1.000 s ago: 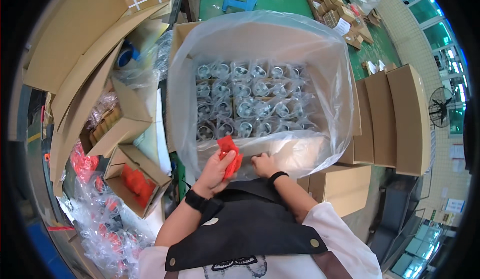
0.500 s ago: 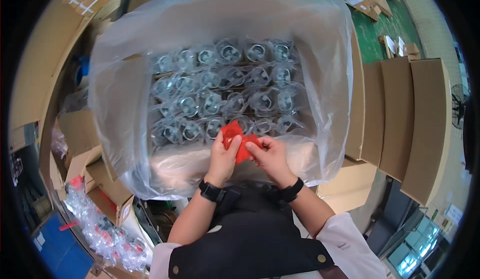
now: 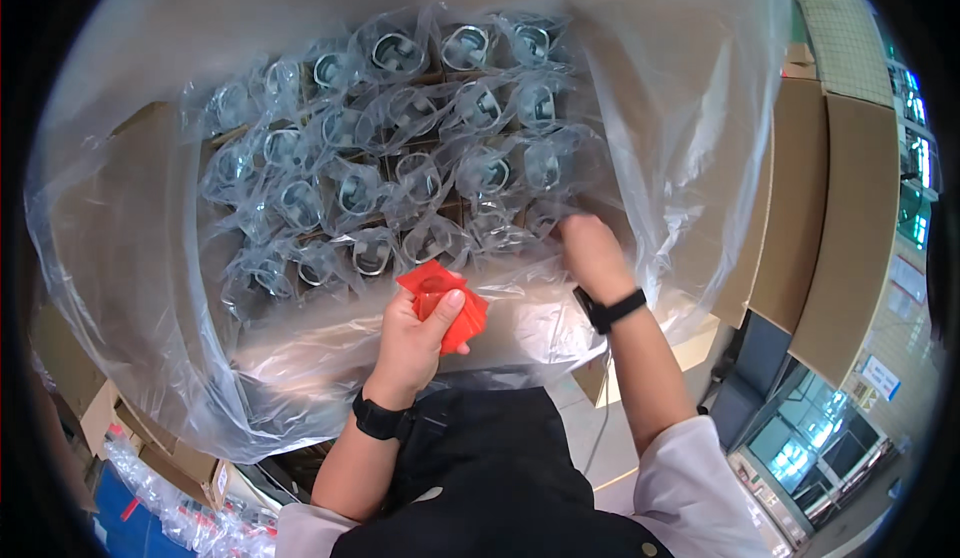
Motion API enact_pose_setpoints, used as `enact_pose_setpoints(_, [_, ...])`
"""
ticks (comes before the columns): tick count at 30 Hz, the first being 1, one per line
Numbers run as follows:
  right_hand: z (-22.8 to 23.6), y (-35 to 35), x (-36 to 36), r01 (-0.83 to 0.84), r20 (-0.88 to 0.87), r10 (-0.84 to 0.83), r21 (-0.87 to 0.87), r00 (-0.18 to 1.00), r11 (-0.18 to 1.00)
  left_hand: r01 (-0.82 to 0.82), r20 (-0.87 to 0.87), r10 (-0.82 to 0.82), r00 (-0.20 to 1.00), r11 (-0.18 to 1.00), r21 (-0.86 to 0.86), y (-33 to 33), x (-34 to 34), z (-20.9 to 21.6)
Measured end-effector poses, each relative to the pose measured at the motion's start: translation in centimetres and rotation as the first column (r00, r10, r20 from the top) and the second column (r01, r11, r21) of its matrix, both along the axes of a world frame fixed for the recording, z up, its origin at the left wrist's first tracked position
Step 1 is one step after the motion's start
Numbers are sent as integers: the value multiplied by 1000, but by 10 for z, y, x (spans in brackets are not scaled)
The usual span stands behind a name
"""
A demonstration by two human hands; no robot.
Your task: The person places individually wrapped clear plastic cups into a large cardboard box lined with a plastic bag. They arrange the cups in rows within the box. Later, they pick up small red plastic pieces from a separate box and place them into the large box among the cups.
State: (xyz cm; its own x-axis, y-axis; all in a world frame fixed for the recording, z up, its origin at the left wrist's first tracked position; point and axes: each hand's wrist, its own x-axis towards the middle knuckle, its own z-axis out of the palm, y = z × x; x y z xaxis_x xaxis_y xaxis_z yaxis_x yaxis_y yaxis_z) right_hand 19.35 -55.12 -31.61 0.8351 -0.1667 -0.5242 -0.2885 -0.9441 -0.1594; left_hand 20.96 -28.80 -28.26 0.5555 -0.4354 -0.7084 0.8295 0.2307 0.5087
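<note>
My left hand (image 3: pixel 412 346) is closed on a small stack of red plastic pieces (image 3: pixel 458 320), thumb on top, just over the near side of the box. My right hand (image 3: pixel 592 250) reaches down into the near right corner of the box, beside a clear plastic bag (image 3: pixel 545 216). Its fingertips are blurred, and I cannot tell whether they grip the bag. Rows of silvery round metal parts resembling pistons (image 3: pixel 397 52) stand in the box, each in a clear bag, with cardboard dividers between some of them.
A large clear plastic liner (image 3: pixel 690 158) drapes over the box walls. Cardboard flaps (image 3: pixel 850 218) rise at the right. At the lower left lie a heap of clear-bagged items with red bits (image 3: pixel 190 513) and an open carton (image 3: pixel 180 468). A cable hangs below my right wrist.
My right hand has let go of the red pieces and moved right, down into the box's near right corner. My left hand keeps them. The view has shifted closer over the box.
</note>
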Motion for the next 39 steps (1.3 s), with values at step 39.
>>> enact_pose_setpoints(39, [-10,36,16,-61,201,-6,323,980,945,458,12,-466,885,864,-206,1,4,-8])
